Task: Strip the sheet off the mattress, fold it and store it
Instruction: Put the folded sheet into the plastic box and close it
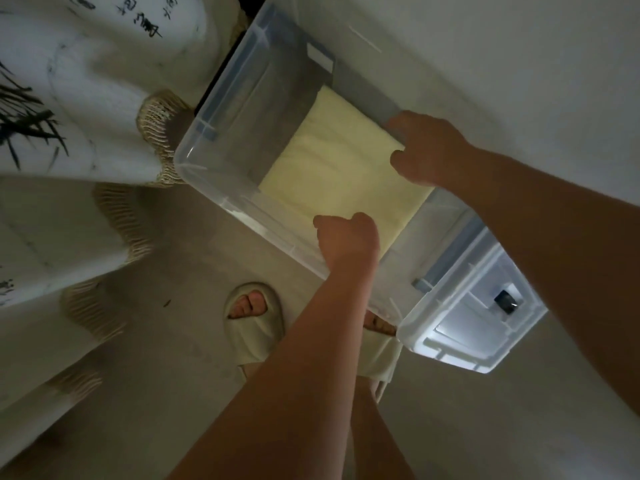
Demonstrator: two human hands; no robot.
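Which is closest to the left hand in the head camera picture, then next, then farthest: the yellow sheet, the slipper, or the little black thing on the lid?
1. Folded yellow sheet: touching the left hand, in the clear bin.
2. Slipper: below the hand, on the floor.
3. Black thing: far right, on the lid.

One clear storage box (221, 140) stands open. Inside it lies one folded yellow sheet (339, 174). Two hands reach into the box: left (346, 237), right (426, 150). Beside the box: one lid (478, 327), two slippers (254, 327).

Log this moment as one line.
stage: storing | sheet: folded, in bin | left hand: gripping sheet | right hand: gripping sheet
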